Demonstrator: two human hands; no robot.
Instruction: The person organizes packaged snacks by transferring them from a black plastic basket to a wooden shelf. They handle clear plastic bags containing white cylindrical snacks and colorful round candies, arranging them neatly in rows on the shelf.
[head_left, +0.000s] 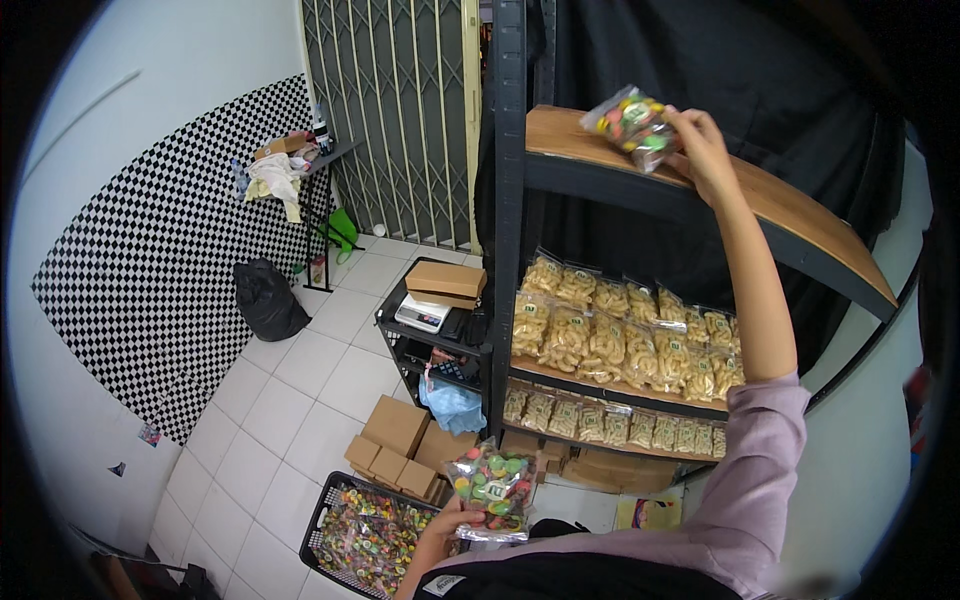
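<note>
My right hand grips the edge of a clear plastic bag of colourful round sweets, held at the wooden top shelf of a black metal rack. Low in front of my body, my left hand holds a similar clear bag with a round label. Beneath and left of that hand, a black plastic crate on the floor holds many more bags of such sweets. Clear bags of pale curled snacks stand in rows on the middle shelf, and bags of smaller snack pieces line the shelf below.
A black trolley beside the rack carries a cardboard box and a white scale. Several cardboard boxes sit near the crate. A black rubbish bag rests by the checkered wall. A rack upright stands left of the shelves.
</note>
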